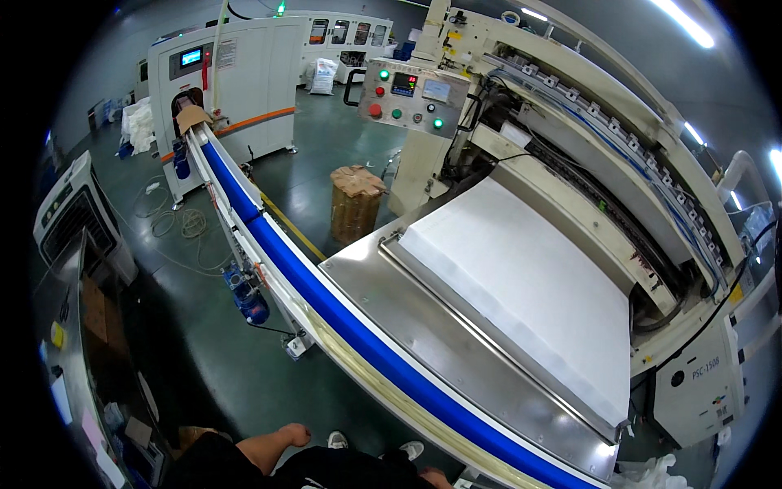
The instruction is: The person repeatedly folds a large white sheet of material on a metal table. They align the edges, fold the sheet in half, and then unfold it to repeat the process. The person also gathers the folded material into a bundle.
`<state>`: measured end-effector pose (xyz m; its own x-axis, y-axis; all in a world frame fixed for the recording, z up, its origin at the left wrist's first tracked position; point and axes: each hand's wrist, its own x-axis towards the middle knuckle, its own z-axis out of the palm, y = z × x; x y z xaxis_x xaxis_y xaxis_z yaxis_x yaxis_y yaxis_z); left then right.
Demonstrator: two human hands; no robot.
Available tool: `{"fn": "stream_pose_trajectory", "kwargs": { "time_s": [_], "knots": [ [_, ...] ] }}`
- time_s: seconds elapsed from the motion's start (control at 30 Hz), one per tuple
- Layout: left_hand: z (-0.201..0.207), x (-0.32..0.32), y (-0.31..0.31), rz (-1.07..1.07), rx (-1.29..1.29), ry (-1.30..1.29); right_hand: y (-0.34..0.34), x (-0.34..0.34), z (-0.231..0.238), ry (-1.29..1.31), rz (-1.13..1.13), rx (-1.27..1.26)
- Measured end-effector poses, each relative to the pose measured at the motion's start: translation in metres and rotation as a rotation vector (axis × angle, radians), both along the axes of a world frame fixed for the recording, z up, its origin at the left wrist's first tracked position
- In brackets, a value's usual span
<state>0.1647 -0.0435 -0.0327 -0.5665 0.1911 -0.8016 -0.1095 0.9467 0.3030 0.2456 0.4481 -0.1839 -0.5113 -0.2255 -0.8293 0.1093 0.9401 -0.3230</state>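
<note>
Low in the picture my left hand [296,434] hangs over the floor, its fingers curled in, and no object shows in it. Only a small part of my right hand [436,477] appears at the lower edge, beside the conveyor; its fingers are hidden. In front of me a narrow conveyor with a blue belt [326,303] curves from lower right to far left. Beyond it, a wide white sheet [521,265] lies on a steel table [383,281] and runs up to a large cream machine [586,196]. Both hands are apart from the sheet.
A control panel [414,96] with lit buttons stands at the machine's left. Near it is a brown wrapped roll [355,204]. A white cabinet machine [257,90] meets the belt's far end. Left are an air cooler [84,216] and a cluttered bench [90,359]; a cable [191,224] coils on the floor.
</note>
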Motion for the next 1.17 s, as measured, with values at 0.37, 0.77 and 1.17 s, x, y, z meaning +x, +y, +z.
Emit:
{"fn": "stream_pose_trajectory", "kwargs": {
  "time_s": [0.37,0.77,1.17],
  "knots": [
    [0.001,-0.007,0.007,-0.067,-0.022,0.017,-0.003,-0.002,0.031,0.046,-0.058,-0.033],
    [-0.010,-0.005,-0.003,-0.168,-0.039,0.032,-0.028,-0.020,0.120,0.130,-0.106,-0.005],
    [-0.026,-0.007,-0.004,-0.128,-0.028,0.047,-0.038,-0.028,0.147,0.061,-0.060,0.070]
  ]
}}
